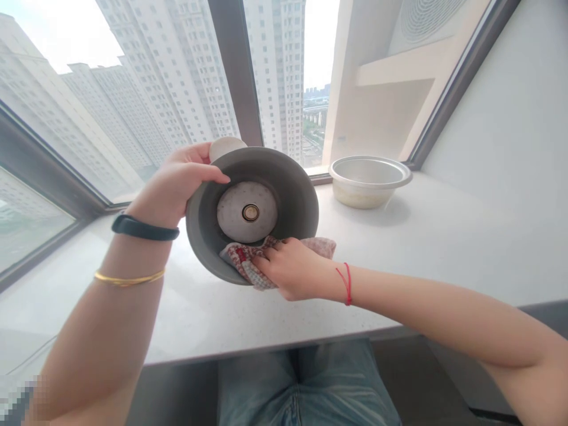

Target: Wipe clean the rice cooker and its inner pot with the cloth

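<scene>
Denim jeans sit nearest, below the edge of the white counter. Over the counter, the right hand lies palm-down. Its fingers are curled flat onto a checked cloth and press it against the lower inside wall of the grey cooker body. The body is tilted w/ its mouth toward the wearer; whether its lower edge rests on the counter cannot be told. The left hand clamps the upper-left rim, thumb inside and fingers behind, closed tight.

Recommended technique (judgement):
1. Hold the rim grip firm so the body does not rotate under wiping pressure.
2. Sweep the cloth round the wall in an arc; turn the body w/ the left hand, not the wrist.
3. Wipe the heating plate lightly. Avoid snagging cloth on the ctr sensor.
4. Keep the cloth bunched under the fingertips, no loose corners.

Farther back, a metal inner pot stands on the counter by the window corner, well apart from both hands. Beyond the window: tower blocks.
</scene>
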`<state>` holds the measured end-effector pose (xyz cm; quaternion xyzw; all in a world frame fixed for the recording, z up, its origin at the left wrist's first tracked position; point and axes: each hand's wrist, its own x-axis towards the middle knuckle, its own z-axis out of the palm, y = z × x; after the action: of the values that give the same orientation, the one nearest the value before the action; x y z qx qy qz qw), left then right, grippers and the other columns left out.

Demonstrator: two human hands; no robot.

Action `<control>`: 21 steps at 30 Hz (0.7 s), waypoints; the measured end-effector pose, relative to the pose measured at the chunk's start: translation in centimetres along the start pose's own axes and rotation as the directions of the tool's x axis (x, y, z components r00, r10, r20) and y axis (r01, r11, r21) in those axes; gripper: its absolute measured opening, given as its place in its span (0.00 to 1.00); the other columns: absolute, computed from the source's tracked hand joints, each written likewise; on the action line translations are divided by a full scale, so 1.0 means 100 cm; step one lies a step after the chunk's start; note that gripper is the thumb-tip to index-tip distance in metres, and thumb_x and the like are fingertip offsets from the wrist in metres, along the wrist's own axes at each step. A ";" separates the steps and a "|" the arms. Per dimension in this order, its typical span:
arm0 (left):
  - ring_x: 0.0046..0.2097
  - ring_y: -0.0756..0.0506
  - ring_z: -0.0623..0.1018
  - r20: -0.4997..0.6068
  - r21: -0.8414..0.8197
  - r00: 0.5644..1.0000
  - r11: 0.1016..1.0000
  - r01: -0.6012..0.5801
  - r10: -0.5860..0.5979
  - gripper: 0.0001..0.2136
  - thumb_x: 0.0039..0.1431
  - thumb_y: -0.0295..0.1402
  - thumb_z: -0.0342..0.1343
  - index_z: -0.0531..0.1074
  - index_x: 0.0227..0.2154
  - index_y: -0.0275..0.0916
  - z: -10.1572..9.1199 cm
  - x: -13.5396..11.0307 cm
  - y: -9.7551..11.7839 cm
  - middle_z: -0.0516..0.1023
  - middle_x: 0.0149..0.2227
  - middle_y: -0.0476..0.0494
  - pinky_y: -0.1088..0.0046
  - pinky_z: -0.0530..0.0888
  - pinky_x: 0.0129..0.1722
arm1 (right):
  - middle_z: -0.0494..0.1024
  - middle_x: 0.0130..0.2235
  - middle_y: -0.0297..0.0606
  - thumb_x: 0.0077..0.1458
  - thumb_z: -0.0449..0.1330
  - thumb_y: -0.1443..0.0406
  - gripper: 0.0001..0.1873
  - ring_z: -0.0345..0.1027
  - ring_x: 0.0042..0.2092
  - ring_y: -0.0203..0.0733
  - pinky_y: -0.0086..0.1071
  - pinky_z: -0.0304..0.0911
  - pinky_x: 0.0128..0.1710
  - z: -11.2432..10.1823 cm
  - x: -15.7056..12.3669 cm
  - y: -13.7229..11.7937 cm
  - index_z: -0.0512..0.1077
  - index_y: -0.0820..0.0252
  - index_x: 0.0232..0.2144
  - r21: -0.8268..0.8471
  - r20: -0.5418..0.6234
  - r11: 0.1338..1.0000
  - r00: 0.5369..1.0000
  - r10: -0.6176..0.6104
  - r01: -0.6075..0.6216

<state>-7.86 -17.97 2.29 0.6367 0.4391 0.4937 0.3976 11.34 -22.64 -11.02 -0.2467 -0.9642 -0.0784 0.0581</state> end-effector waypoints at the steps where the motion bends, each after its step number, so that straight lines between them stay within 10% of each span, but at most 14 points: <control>1: 0.28 0.42 0.78 0.019 0.015 1.000 1.000 -0.018 0.017 0.09 0.44 0.19 0.60 0.75 0.30 0.35 -0.003 0.002 0.000 0.77 0.29 0.41 0.67 0.76 0.26 | 0.79 0.42 0.51 0.53 0.56 0.68 0.22 0.71 0.39 0.53 0.42 0.64 0.35 -0.001 0.001 -0.003 0.68 0.65 0.52 0.006 -0.008 1.000 1.000 0.015 -0.015; 5: 0.57 0.34 0.74 -0.229 0.151 0.948 0.970 -0.190 0.222 0.17 0.47 0.33 0.71 0.77 0.41 0.45 -0.003 -0.023 -0.013 0.79 0.48 0.42 0.53 0.70 0.60 | 0.79 0.43 0.52 0.54 0.56 0.67 0.22 0.72 0.41 0.53 0.42 0.65 0.34 -0.002 0.002 -0.009 0.67 0.65 0.52 0.017 -0.030 0.998 0.998 0.057 -0.057; 8: 0.70 0.39 0.58 -0.533 0.197 0.752 0.921 -0.335 0.388 0.31 0.48 0.30 0.71 0.69 0.56 0.43 0.016 -0.070 -0.047 0.65 0.65 0.42 0.57 0.52 0.71 | 0.78 0.42 0.50 0.53 0.57 0.67 0.22 0.73 0.41 0.54 0.42 0.66 0.34 -0.001 0.001 -0.010 0.67 0.64 0.51 0.028 -0.038 0.996 0.996 0.082 -0.081; 10: 0.72 0.41 0.50 -0.684 0.067 0.688 0.961 -0.269 0.241 0.40 0.47 0.28 0.71 0.61 0.62 0.51 0.037 -0.100 -0.075 0.53 0.71 0.46 0.59 0.51 0.71 | 0.78 0.42 0.49 0.53 0.58 0.66 0.22 0.73 0.41 0.55 0.42 0.66 0.34 0.000 0.001 -0.011 0.67 0.64 0.52 0.038 -0.048 0.994 0.994 0.103 -0.101; 15: 0.58 0.42 0.75 -0.583 -0.418 0.792 0.903 -0.101 -0.182 0.34 0.48 0.23 0.63 0.64 0.58 0.57 0.076 -0.120 -0.120 0.73 0.57 0.48 0.63 0.75 0.54 | 0.78 0.44 0.51 0.55 0.56 0.65 0.23 0.72 0.43 0.56 0.43 0.65 0.36 0.001 0.004 -0.015 0.67 0.66 0.53 0.053 -0.051 0.992 0.992 0.113 -0.111; 21: 0.50 0.46 0.78 -0.623 -0.450 0.760 0.879 -0.156 -0.184 0.29 0.44 0.20 0.59 0.72 0.49 0.55 0.065 -0.100 -0.115 0.78 0.50 0.53 0.71 0.77 0.47 | 0.78 0.44 0.49 0.54 0.59 0.64 0.22 0.71 0.43 0.54 0.42 0.62 0.38 -0.005 -0.004 0.001 0.69 0.64 0.52 -0.028 0.007 0.996 0.997 0.079 -0.079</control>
<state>-4.72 -24.57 -12.54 0.3046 0.4190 0.7721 0.3680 11.80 -22.83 -10.60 -0.2857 -0.9527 -0.0885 0.0539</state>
